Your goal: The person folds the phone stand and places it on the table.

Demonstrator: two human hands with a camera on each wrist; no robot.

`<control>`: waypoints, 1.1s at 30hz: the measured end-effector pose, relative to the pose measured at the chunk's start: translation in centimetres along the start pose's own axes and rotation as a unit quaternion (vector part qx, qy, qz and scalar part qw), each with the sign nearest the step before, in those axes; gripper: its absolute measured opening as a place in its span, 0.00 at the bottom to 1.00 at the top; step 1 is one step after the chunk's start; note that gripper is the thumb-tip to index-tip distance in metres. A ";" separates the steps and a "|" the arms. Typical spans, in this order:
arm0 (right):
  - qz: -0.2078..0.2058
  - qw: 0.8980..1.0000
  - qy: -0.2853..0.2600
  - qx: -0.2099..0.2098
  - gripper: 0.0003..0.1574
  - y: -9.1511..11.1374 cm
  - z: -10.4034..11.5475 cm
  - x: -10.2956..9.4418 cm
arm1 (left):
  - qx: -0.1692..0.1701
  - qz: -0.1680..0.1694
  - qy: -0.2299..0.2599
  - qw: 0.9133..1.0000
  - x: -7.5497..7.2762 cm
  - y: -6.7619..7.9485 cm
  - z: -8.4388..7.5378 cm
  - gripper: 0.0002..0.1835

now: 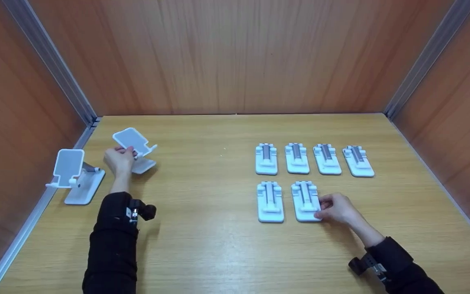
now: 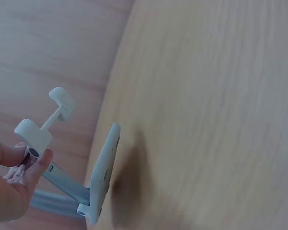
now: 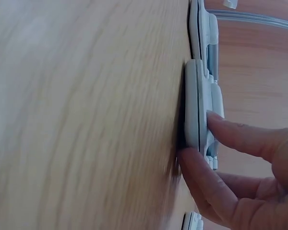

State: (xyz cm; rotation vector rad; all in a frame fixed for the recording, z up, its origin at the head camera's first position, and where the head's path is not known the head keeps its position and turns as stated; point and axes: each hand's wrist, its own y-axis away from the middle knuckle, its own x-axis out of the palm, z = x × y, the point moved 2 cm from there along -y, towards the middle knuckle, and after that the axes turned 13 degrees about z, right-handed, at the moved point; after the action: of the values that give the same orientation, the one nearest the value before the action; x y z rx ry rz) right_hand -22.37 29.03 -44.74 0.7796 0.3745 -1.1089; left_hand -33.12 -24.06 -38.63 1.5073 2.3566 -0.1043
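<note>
At the left, my left hand [image 1: 120,161] grips an unfolded white phone stand [image 1: 134,141] near the joint under its cradle. In the left wrist view, that stand's base plate [image 2: 103,175] is tilted, and a shadow lies beside it on the table. My right hand [image 1: 338,209] pinches the right edge of a folded phone stand [image 1: 305,200], the right one of the front pair. Seen from the right wrist, the thumb is on top of this folded stand [image 3: 197,105] and a finger is at its lower edge. The stand lies flat or nearly so.
Another unfolded phone stand [image 1: 84,188] stands at the far left, near the side wall. A folded stand [image 1: 270,202] lies left of the one I pinch. Behind them is a row of several folded stands [image 1: 266,161]. Wooden panels [image 1: 235,57] enclose the table.
</note>
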 end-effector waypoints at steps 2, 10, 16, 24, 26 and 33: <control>-0.004 1.000 0.006 -0.001 0.31 0.0 0.0 -0.2 | -0.002 0.031 0.014 0.999 0.8 0.6 -1.3 0.17; -0.045 0.998 0.024 -0.042 0.26 0.5 2.5 -0.9 | 0.079 0.119 0.128 0.981 4.9 3.9 -5.7 0.12; -0.036 0.994 -0.025 -0.102 0.26 0.2 6.9 -0.1 | 0.152 0.181 0.188 0.953 8.3 7.5 -7.1 0.09; 0.018 0.976 -0.131 -0.171 0.25 -1.1 11.4 1.7 | 0.177 0.266 0.246 0.915 12.1 12.6 -7.7 0.07; 0.031 0.972 -0.157 -0.175 0.26 -1.5 12.1 2.0 | 0.177 0.286 0.245 0.909 12.8 13.7 -7.8 0.08; 0.073 0.949 -0.230 -0.204 0.26 -2.4 12.8 2.6 | 0.189 0.345 0.237 0.889 14.9 16.4 -8.3 0.10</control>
State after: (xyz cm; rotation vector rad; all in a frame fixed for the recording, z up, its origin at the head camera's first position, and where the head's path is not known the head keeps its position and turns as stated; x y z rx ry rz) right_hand -24.74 17.52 -38.50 0.1672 0.1375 -0.9933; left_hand -26.17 -2.00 -33.66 2.7438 2.0201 -0.0166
